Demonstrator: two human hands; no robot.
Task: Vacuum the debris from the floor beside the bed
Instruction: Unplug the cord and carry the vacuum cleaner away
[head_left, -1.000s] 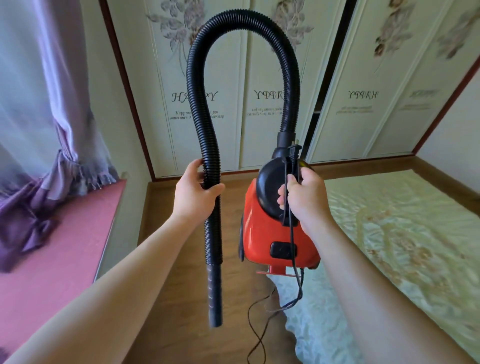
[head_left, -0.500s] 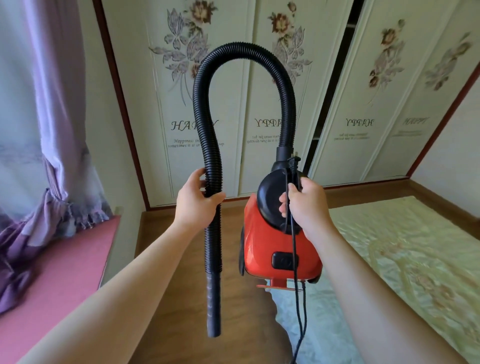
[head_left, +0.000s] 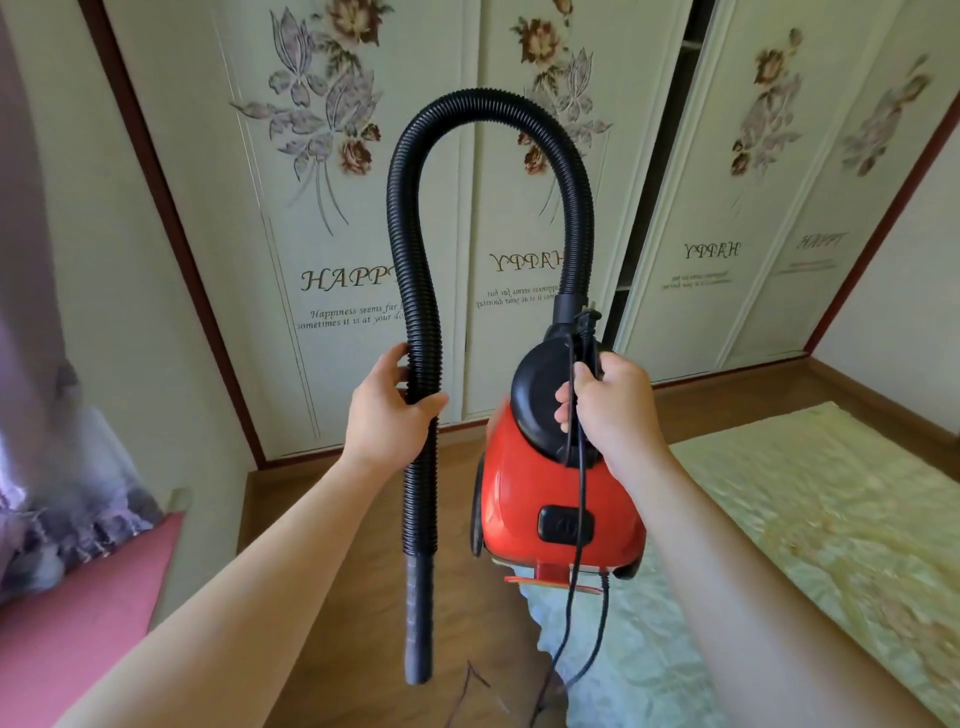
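A small red vacuum cleaner (head_left: 556, 499) with a black top hangs in the air in front of me. My right hand (head_left: 610, 410) grips its black handle together with the power cord (head_left: 579, 561), which dangles below. A black ribbed hose (head_left: 415, 270) arches up from the vacuum's top and comes down on the left. My left hand (head_left: 387, 410) is closed around the hose's descending part. The smooth nozzle end (head_left: 418, 618) hangs free above the wooden floor (head_left: 358, 597). No debris is discernible on the visible floor.
The bed (head_left: 831, 519), with a pale green patterned cover, fills the right side. A pink window seat (head_left: 78, 623) and purple curtain (head_left: 31, 364) are at the left. Wardrobe doors (head_left: 322, 208) with flower prints close off the narrow floor strip ahead.
The view has tilted upward, so more of the wardrobe doors shows. Both hands keep the same grips on hose and handle, and the vacuum stays lifted.
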